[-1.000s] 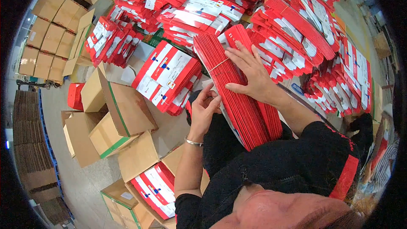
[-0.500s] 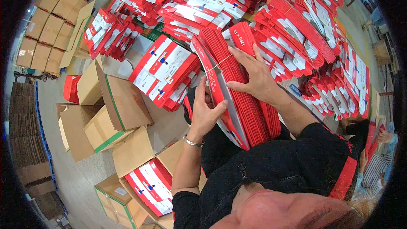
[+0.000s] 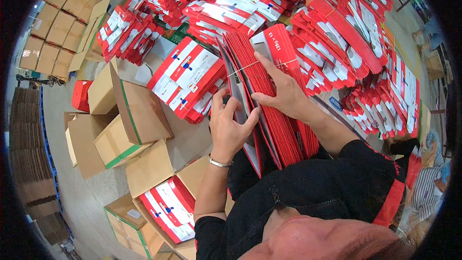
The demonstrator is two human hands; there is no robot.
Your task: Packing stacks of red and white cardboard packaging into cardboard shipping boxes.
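Fingers of my left hand (image 3: 228,132) are resting curled and apart at the left side of a red bundle of flat cartons (image 3: 279,132); whether they are pinching, I cannot tell. My right hand (image 3: 288,94) is lying spread across the bundle, which is standing above my lap, a thin band (image 3: 246,68) crossing it. Work seems partway: similar cartons (image 3: 171,209) are sitting inside an open box (image 3: 150,162), while many stacks (image 3: 332,33) are lying ahead, apparently unboxed.

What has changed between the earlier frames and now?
The left hand has parted the leftmost folded cartons from the red bundle, leftward, widening the gap. The right hand stays on the bundle, the band still across it; the cardboard boxes stay put.
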